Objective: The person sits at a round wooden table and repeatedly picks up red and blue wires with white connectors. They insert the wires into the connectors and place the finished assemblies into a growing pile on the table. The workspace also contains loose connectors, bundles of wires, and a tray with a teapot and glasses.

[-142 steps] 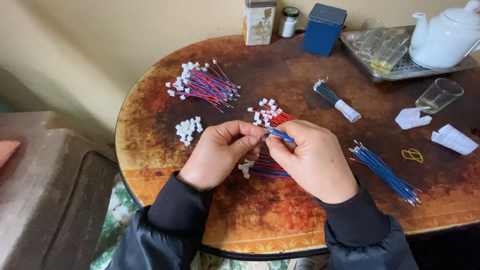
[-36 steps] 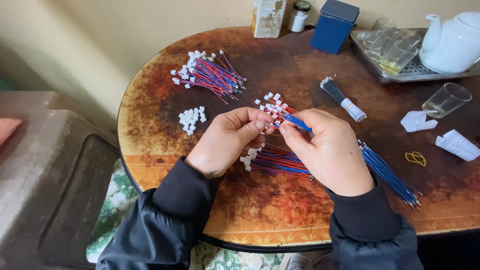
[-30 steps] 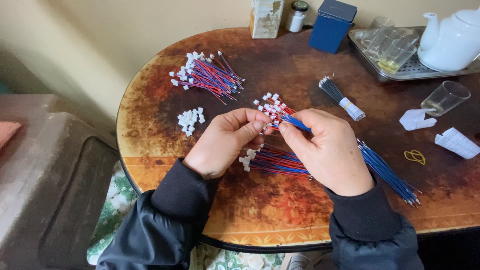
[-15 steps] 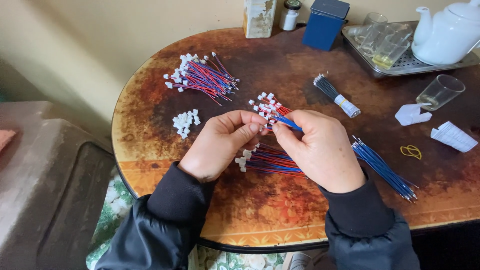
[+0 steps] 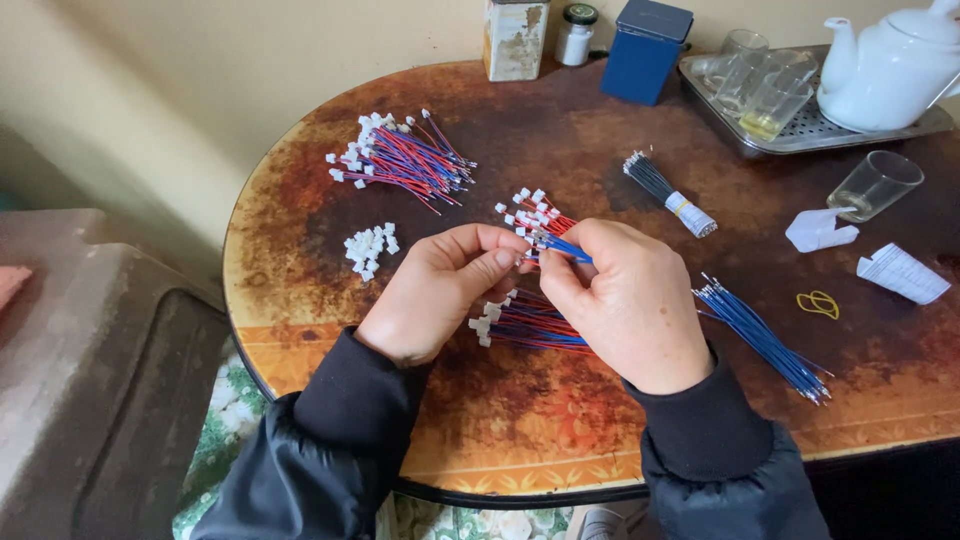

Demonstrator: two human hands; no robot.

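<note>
Blue wire [image 5: 566,247] is right there between my two hands, pinched above the middle of the worktop [image 5: 300,250], its white-tipped end pointing left toward the other fingertips. My right hand [image 5: 632,300] is clamped on it, thumb and forefinger closed over the strand. My left hand [image 5: 440,290] has its fingertips pressed together at the wire's end (something small may be between them, but I cannot tell what). Just under both hands lies a finished bundle [image 5: 527,322] of red and blue wires with white plugs, flat on the worktop. To the right of my right hand, a loose sheaf of bare blue wires [image 5: 762,336] runs diagonally toward the near edge. Past it, a yellow rubber band [image 5: 818,304] and a folded slip of paper [image 5: 902,273]. Left of my left hand, a little heap of white connector housings [image 5: 370,249]. Just beyond my fingers, a fan of plugged wires [image 5: 535,211]. Further back, a larger pile of red-and-blue leads [image 5: 405,160] on the left, and a banded bundle of dark wires [image 5: 668,192] on the right. An empty glass [image 5: 876,184] lies tilted. At the far edge: a tin [image 5: 517,38], a blue box [image 5: 646,48], and a tray [image 5: 800,135] carrying glasses and a white teapot [image 5: 885,62].
</note>
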